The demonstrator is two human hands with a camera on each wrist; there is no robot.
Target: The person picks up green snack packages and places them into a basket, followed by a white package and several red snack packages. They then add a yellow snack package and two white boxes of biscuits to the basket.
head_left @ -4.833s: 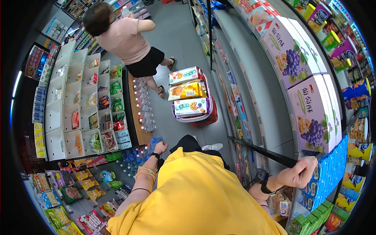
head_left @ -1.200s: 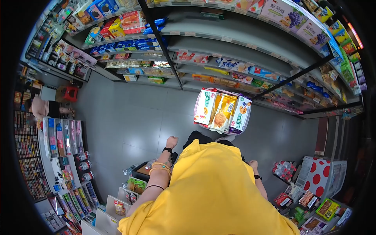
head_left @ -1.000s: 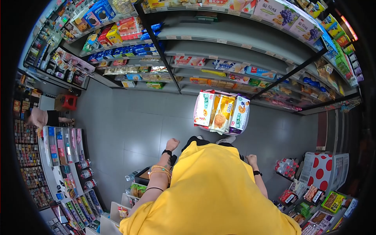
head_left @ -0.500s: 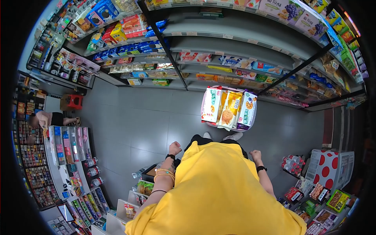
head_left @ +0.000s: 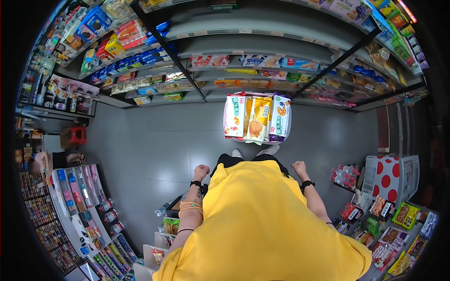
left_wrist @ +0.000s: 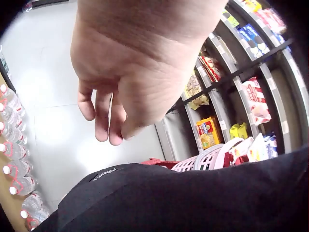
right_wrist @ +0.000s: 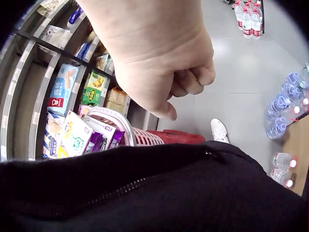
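Note:
My left hand (head_left: pixel 201 172) hangs at my left side, holding nothing; its fingers dangle loosely bent in the left wrist view. At my other side is my right hand (head_left: pixel 298 167), also holding nothing, its fingers loosely curled in the right wrist view. On the floor before my feet stands a pink basket (right_wrist: pixel 145 137) with a red part (right_wrist: pixel 181 137) beside it. Packed in its top are a white biscuit box (head_left: pixel 235 116) with green lettering, a yellow biscuit bag (head_left: pixel 258 119), and a white-and-purple biscuit box (head_left: pixel 280 116). Neither hand touches the basket.
A long shelf rack (head_left: pixel 262 35) of packaged snacks runs behind the basket. Water bottles (left_wrist: pixel 19 169) line the floor at left. At right are more bottles (head_left: pixel 344 177) and a red-dotted case (head_left: pixel 386 175). A person (head_left: pixel 44 164) in pink stands far left.
Since the oldest frame, my view has turned toward the shelves and my right hand has dropped from the upper shelf to my side. The person in pink has moved away. Recently, the view only shifts slightly.

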